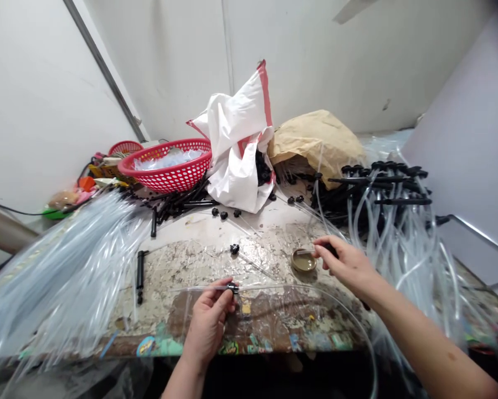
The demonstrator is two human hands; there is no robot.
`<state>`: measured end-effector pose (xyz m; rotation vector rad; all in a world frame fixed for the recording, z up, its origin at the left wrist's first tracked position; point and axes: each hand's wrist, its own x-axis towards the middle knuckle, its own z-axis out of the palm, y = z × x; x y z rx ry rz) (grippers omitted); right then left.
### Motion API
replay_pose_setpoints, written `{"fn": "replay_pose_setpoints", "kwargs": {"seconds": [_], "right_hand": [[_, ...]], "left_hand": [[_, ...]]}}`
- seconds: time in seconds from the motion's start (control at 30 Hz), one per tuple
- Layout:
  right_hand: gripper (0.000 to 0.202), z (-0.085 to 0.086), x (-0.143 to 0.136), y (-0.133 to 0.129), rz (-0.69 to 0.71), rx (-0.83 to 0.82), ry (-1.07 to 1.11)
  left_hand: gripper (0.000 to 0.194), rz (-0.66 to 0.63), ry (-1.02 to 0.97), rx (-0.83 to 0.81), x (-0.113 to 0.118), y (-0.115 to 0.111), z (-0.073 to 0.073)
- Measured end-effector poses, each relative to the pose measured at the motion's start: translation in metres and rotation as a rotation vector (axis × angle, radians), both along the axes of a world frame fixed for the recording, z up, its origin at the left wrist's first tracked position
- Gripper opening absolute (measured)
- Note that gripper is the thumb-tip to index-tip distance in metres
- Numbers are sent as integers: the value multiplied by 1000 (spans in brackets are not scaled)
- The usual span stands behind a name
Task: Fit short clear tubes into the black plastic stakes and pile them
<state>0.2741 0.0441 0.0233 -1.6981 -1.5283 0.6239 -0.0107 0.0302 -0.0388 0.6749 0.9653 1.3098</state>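
Note:
Near the bench's front edge, my left hand (209, 318) pinches a small black cap fitting (232, 287) between thumb and fingers. A clear plastic tube (273, 286) runs out of that fitting to the right, then curves down past the edge; a thinner clear piece sticks out on the left. My right hand (342, 259) is closed on a slim tool whose dark part (332, 250) shows behind the fingers. Its pale tip (304, 252) is over a small round dish (304, 268) of liquid. Another black fitting (234, 249) with a thin clear tube lies between the hands.
Long clear tubes (78, 266) are heaped at left, beside a black pump piece (140, 277). Behind stand a red basket (165, 174), a white sack (240, 149) and a brown bag (319, 138). Black-headed tube assemblies (385, 183) are piled at right.

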Motion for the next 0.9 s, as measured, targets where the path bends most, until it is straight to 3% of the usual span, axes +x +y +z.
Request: {"fn": "replay_pose_setpoints", "kwargs": {"seconds": [0.1,0.2,0.33,0.43,0.9], "right_hand": [[31,8,-21,-12,79,-120,482],[32,12,-56,-24,232,-216,677],[31,7,-101,-29,327,-279,674],[30,0,-117,-25,340,-270,622],[26,-8,-125,-19,315,-259,420]], "left_hand": [[33,11,-72,-25,0,1,2],[34,51,-154,-49,0,1,2],[35,106,-248,-52,-2,1,2],[36,112,-286,-59,-2,0,4],[39,81,-336,-68,-5,0,2]]}}
